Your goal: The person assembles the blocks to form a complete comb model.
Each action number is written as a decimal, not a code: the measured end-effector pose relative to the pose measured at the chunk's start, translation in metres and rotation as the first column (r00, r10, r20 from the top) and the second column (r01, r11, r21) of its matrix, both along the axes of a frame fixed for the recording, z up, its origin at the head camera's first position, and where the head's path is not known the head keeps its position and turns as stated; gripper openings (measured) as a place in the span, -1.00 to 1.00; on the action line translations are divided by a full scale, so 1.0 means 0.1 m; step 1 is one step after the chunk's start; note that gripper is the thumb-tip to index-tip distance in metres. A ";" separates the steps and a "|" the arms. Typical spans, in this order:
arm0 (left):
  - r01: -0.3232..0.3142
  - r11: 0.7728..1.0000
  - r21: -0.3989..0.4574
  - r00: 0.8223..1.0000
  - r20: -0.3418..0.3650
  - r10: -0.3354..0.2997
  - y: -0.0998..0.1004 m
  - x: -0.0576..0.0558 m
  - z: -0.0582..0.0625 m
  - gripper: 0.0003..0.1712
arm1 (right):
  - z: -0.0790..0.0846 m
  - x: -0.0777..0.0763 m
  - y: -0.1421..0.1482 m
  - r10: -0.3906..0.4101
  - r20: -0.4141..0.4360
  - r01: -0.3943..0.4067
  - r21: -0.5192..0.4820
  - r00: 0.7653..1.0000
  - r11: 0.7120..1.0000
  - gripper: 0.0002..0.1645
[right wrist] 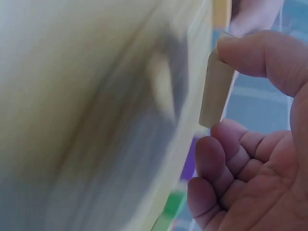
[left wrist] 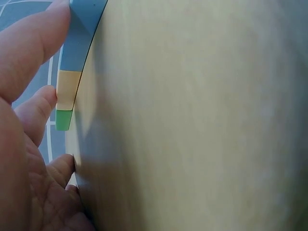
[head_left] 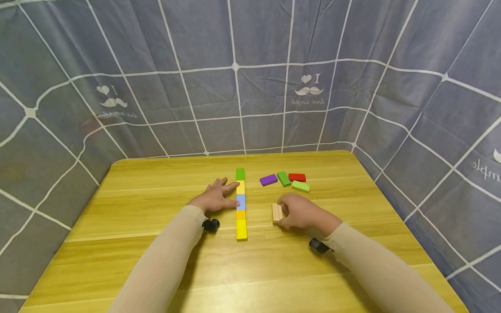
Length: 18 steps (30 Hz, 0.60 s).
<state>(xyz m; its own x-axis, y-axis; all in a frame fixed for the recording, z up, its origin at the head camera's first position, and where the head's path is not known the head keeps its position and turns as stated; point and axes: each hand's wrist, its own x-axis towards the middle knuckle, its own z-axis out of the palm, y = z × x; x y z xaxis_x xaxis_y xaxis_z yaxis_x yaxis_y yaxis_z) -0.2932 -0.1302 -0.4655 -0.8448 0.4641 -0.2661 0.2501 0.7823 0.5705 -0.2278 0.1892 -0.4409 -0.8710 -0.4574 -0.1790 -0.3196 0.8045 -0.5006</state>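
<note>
A straight row of coloured blocks runs away from me: a yellow block (head_left: 242,230) nearest, then an orange block (head_left: 240,214), a blue block (head_left: 241,201), a pale yellow block (head_left: 241,188) and a green block (head_left: 240,174). Along its left side lies my left hand (head_left: 213,198), fingers spread, its thumb at the blue block and a fingertip at the pale yellow one. My right hand (head_left: 301,211) pinches a plain wooden block (right wrist: 216,91) between thumb and fingertip, to the right of the row. In the right wrist view the other fingers curl loosely below the block.
Beyond my right hand lie a purple block (head_left: 268,180), a green block (head_left: 283,178), a red block (head_left: 297,177) and a lime block (head_left: 300,186). The wooden table (head_left: 156,256) ends at a grey checked curtain (head_left: 203,95) behind and at both sides.
</note>
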 end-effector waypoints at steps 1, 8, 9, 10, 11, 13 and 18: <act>0.001 1.000 -0.002 1.000 -0.001 -0.001 0.00 0.00 0.00 -0.01 | 0.02 0.05 -0.06 0.018 -0.003 -0.018 0.006 1.000 1.000 -0.30; -0.009 1.000 0.003 1.000 -0.008 0.009 0.01 -0.01 -0.01 -0.01 | 0.09 0.38 -0.43 0.137 -0.025 -0.135 0.077 0.990 0.988 -0.28; -0.012 1.000 0.003 1.000 -0.007 0.012 0.01 -0.01 -0.02 -0.01 | 0.10 0.42 -0.47 0.150 -0.025 -0.148 0.083 0.988 0.986 -0.28; -0.013 1.000 0.002 1.000 -0.010 0.013 0.01 -0.01 -0.02 -0.01 | 0.11 0.46 -0.51 0.165 -0.027 -0.162 0.090 0.986 0.983 -0.29; -0.014 1.000 0.002 1.000 -0.012 0.014 0.01 -0.01 -0.02 -0.02 | 0.11 0.49 -0.54 0.180 -0.031 -0.177 0.095 0.983 0.980 -0.30; -0.013 1.000 -0.003 1.000 -0.015 0.013 0.01 -0.01 -0.02 -0.02 | 0.11 0.54 -0.61 0.211 -0.038 -0.206 0.104 0.977 0.973 -0.32; -0.011 1.000 -0.015 1.000 -0.023 0.010 0.01 0.00 -0.02 -0.03 | 0.08 0.64 -0.76 0.278 -0.090 -0.261 0.169 0.956 0.951 -0.39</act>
